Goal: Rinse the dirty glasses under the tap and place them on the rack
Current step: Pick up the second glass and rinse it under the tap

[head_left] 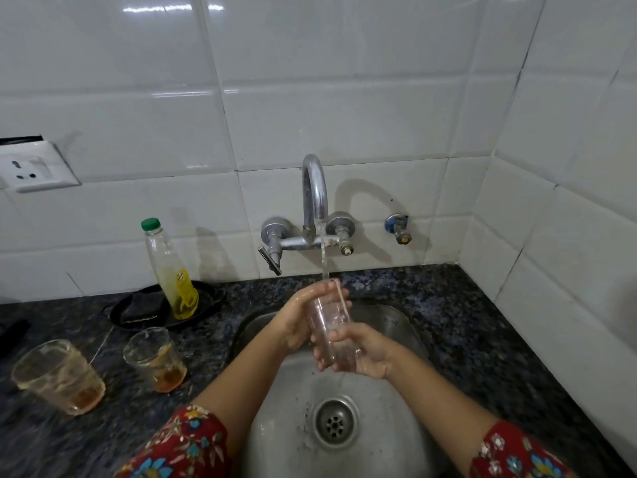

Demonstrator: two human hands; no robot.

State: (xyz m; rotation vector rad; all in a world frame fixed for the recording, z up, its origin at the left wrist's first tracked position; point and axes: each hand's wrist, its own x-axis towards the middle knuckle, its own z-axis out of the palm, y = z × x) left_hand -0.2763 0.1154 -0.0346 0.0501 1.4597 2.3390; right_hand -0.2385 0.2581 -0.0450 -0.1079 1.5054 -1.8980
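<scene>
A clear glass [330, 322] is held upright over the steel sink [389, 322], its mouth under the stream from the chrome tap [314, 194]. My left hand [303, 319] wraps the glass's upper part from the left. My right hand [358, 350] grips its lower part and base from the right. Water runs into the glass. Two dirty glasses with amber residue stand on the dark counter to the left: one [155, 358] nearer the sink, the other [58, 376] further left. No rack is in view.
A yellow liquid bottle with a green cap [170, 270] stands on a black dish [206, 305] holding a dark scrubber, behind the glasses. A wall socket [34, 169] sits at the left. A small valve [398, 227] juts from the tiled wall. The drain [334, 422] lies below my hands.
</scene>
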